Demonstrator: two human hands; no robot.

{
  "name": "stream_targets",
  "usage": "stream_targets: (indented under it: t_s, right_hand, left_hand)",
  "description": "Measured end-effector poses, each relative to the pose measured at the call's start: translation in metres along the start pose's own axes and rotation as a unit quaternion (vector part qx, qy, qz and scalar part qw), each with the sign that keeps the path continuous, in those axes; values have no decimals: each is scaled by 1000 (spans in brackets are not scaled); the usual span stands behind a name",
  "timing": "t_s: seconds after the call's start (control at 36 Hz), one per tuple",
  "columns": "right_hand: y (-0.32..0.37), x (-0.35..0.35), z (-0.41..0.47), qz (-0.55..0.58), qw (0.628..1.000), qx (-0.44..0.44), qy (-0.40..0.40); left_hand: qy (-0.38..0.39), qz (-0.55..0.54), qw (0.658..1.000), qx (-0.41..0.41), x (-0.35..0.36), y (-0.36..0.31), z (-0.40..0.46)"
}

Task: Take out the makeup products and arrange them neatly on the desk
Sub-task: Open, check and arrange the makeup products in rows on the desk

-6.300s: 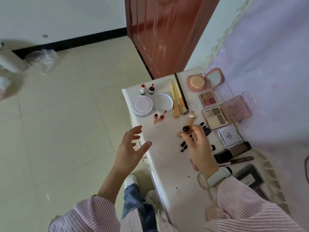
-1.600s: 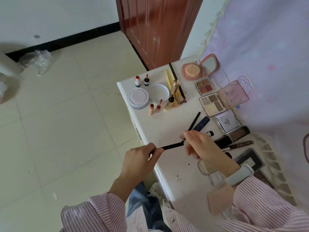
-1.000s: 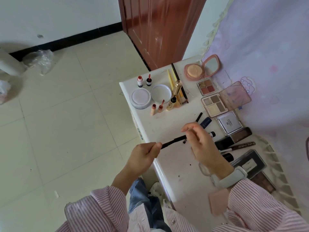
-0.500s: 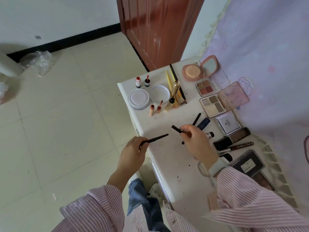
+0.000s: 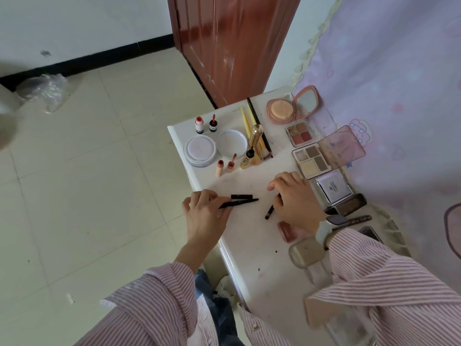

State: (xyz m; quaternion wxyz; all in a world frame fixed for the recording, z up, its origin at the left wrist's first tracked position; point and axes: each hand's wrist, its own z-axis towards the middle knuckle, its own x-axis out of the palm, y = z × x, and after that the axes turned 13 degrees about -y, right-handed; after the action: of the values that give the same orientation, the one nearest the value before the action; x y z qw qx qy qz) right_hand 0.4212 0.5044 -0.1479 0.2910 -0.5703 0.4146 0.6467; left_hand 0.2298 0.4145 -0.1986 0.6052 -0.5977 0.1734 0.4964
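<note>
White desk [image 5: 252, 245], tiled floor to its left, door behind. Going left to right: your left hand [image 5: 207, 213] pinched the uncapped liner pen [image 5: 239, 203] by its tail, tip pointing right over the desk. Half a second earlier that hand held it higher and your right hand carried the cap; by this frame the black cap [image 5: 241, 196] lay on the desk just above the pen, let go. So the pen was opened and split into two parts, both low at the desk, and laying the pen beside its cap looked like the next step. Farther back sat the round jars [image 5: 200, 150], small bottles and gold mascara [image 5: 254, 137], unchanged. Your right hand [image 5: 294, 198] had dropped palm-down over the dark sticks, fingers curled; one black stick [image 5: 269, 212] poked out beneath it. Couldn't tell if it actually gripped one. Right of that, open palettes [image 5: 311, 159] lined the edge, already arranged.
</note>
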Motion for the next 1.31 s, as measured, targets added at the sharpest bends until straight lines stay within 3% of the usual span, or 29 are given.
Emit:
stream_targets:
  t_s: [0.17, 0.39, 0.56, 0.69, 0.81, 0.94, 1.11, 1.19, 1.31]
  right_hand:
    - [3, -2, -16, -119, 983, -119, 67]
    - [-1, 9, -16, -225, 948, -224, 2]
    - [-6, 5, -16, -230, 933, -278, 10]
    - [-5, -1, -16, -120, 944, -294, -86]
    - [11, -11, -21, -19, 952, -268, -148]
    - [30, -20, -27, 68, 977, -189, -75]
    - [45, -23, -36, 173, 980, -91, 32]
    - [42, -25, -37, 169, 981, -62, 66]
    - [41, -21, -40, 154, 984, -68, 53]
  left_hand:
    - [-8, -3, 999, -31, 6, -10, 6]
    - [3, 8, 999, -47, 12, -14, 14]
    - [9, 3, 999, -43, 10, -15, 16]
    - [-42, -42, 998, -35, 0, -17, 8]
    - [-52, -172, 982, -59, -19, -24, -3]
    - [12, -258, 960, -104, -38, -31, -14]
    - [65, -221, 973, -18, -38, -29, -19]
    - [76, -204, 976, -21, -38, -23, -21]
    - [88, -205, 974, -45, -41, -26, -23]
